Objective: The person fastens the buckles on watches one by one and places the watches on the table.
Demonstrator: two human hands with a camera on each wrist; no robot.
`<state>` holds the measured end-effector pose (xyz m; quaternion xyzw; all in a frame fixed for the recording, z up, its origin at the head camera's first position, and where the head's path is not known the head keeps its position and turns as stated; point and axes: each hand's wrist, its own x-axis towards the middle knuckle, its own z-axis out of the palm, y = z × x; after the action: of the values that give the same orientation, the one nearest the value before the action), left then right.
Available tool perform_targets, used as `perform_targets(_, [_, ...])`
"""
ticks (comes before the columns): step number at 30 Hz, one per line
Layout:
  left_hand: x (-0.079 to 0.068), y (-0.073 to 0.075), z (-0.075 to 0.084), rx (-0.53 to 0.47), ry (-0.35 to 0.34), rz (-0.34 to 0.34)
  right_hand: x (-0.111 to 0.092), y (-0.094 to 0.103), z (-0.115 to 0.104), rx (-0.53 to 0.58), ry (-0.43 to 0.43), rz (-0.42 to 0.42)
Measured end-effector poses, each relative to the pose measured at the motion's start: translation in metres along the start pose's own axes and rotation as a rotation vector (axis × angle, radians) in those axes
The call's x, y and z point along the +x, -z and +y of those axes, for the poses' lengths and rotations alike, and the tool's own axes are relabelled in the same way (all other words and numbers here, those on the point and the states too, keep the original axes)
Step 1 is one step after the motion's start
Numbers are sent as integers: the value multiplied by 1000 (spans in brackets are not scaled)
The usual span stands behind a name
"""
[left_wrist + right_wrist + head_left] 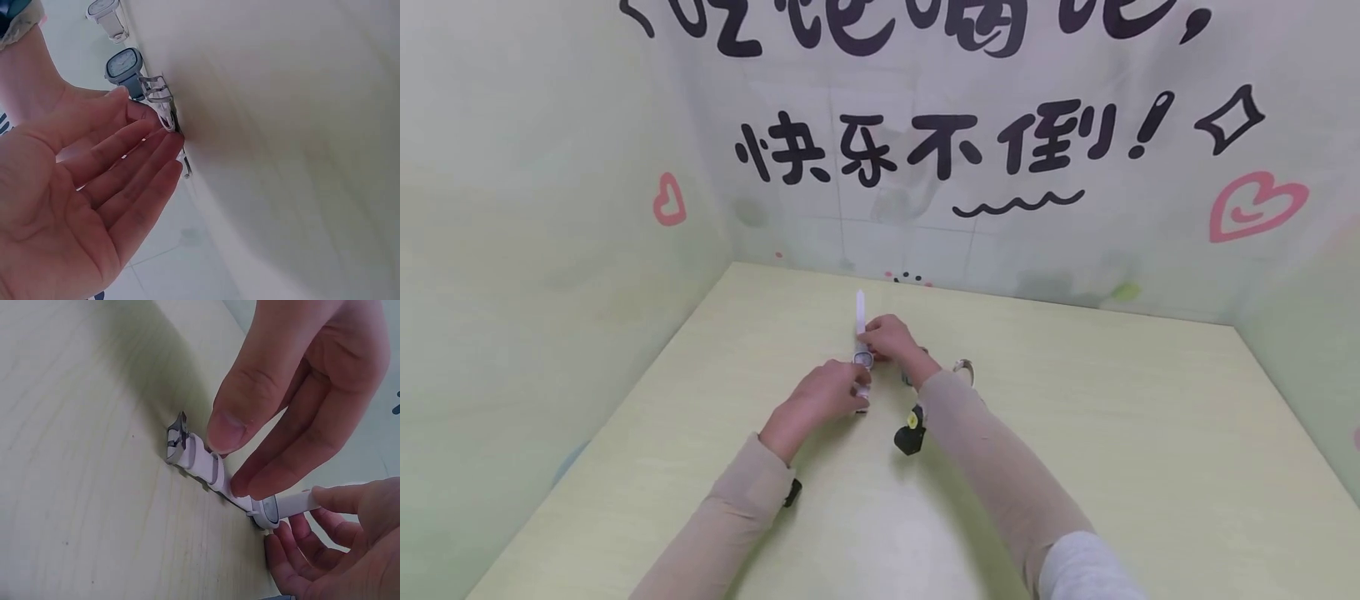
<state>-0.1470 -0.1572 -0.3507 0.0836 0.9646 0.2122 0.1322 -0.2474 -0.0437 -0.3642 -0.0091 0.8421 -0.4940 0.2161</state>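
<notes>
A white wristwatch [863, 360] lies lengthwise on the table, its strap stretched out and its buckle end toward me. At the far strap, my right hand [891, 336] pinches the band between thumb and fingers; the right wrist view shows this hand [350, 540] beside the watch case [267, 511]. Over the near half, my left hand [827, 392] touches the strap with thumb and fingertips spread around the two keepers [215, 472]. The metal buckle [178, 439] sticks out past the thumb. Fairly straight fingers of the left hand [94, 181] show in the left wrist view.
Right of the hands lie a black watch [910, 437] with a yellow face and a watch with a curved band [964, 372]. A grey-blue watch [124, 65] is partly hidden by the right arm in the head view. A black object [792, 492] pokes out beside the left sleeve.
</notes>
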Motion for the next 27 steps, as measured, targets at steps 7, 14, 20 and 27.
perform_targets(7, [-2, 5, 0, -29, -2, -29, -9, 8, -1, 107, 35, -31])
perform_targets(14, [-2, 8, -4, -11, -21, -45, -19, 14, -2, 147, 41, -70])
perform_targets(20, [-2, 10, -3, -8, -31, -34, -29, 20, 1, 183, 58, -89])
perform_targets(27, [-2, 14, 5, -28, -39, -10, -40, 34, 4, 250, 109, -83])
